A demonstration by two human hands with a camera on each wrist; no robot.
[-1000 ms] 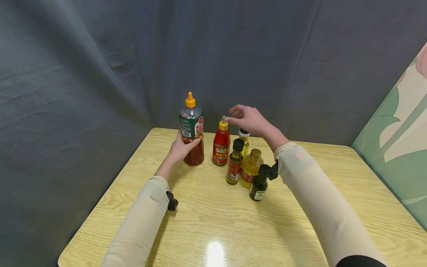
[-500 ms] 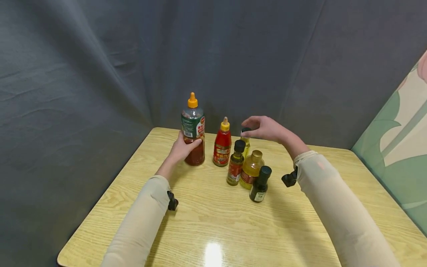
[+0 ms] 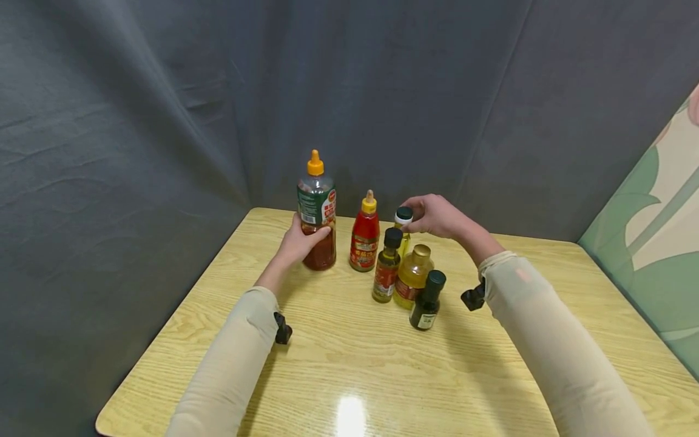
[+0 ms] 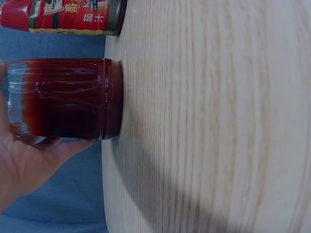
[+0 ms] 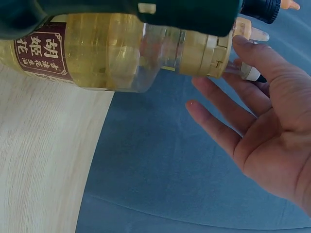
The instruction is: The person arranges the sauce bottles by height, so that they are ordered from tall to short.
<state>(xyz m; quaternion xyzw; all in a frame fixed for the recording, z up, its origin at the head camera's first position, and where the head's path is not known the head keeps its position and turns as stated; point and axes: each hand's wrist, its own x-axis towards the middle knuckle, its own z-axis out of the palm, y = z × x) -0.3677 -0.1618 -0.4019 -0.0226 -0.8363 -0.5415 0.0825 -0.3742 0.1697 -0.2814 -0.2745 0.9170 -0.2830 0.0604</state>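
Note:
My left hand (image 3: 299, 244) grips a large squeeze bottle of red sauce (image 3: 317, 200) with an orange nozzle cap. In the left wrist view its base stands on the table, my thumb (image 4: 68, 149) along its side. At the back of the bottle group, my right hand (image 3: 437, 216) pinches the neck of a slim oil bottle (image 3: 403, 221) with a dark green cap and white collar. That bottle's lower part is hidden by nearer bottles. Between both hands stands a red tomato ketchup bottle (image 3: 364, 243) with a yellow cap.
Nearer stand a black-capped bottle (image 3: 385, 276) with a red label, a yellow oil bottle (image 3: 413, 279) with a gold cap, and a small dark bottle (image 3: 426, 309). The wooden table (image 3: 306, 376) meets a grey curtain (image 3: 355, 91) behind and a floral panel (image 3: 655, 243) at right.
My right hand has moved right from the ketchup bottle's nozzle to the green-capped oil bottle, and its thumb and fingers have closed at that neck. The left hand keeps its grip.

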